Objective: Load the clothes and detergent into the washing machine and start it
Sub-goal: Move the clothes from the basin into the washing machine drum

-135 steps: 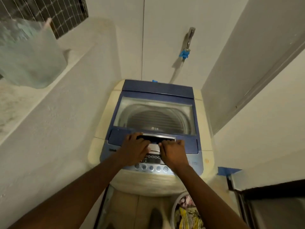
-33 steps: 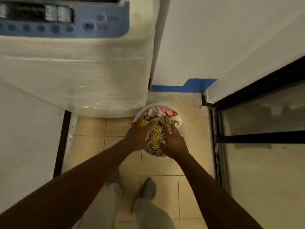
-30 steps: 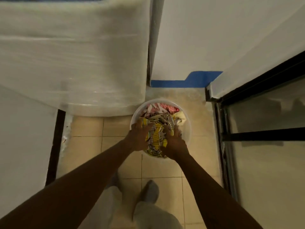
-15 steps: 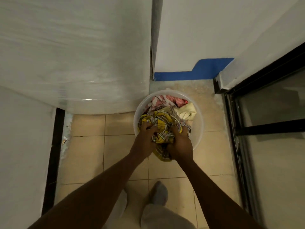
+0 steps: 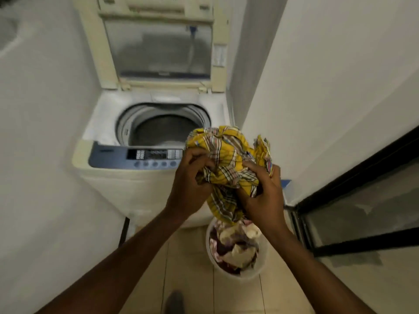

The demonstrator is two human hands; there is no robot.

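A bunched yellow plaid cloth (image 5: pixel 229 155) hangs in the air in front of the washing machine (image 5: pixel 113 182), gripped from both sides by my left hand (image 5: pixel 190 184) and my right hand (image 5: pixel 260 196). The machine's lid (image 5: pixel 158 46) stands up and its drum (image 5: pixel 163 128) is open, to the upper left of the cloth. Below my hands a white laundry basket (image 5: pixel 263 266) sits on the floor with more crumpled clothes (image 5: pixel 233 248) inside. No detergent is in view.
The machine's blue control panel (image 5: pixel 136 158) faces me. White walls close in on the left (image 5: pixel 40 155) and right (image 5: pixel 328 87). A black-framed glass door (image 5: pixel 362 200) is at the right. Beige floor tiles (image 5: pixel 188 268) lie below, with my foot (image 5: pixel 174 300) at the bottom edge.
Both hands have lifted the yellow plaid cloth out of the basket up to the height of the control panel. My view has tilted up, and the machine's lid, shut 4.5 s ago, stands open.
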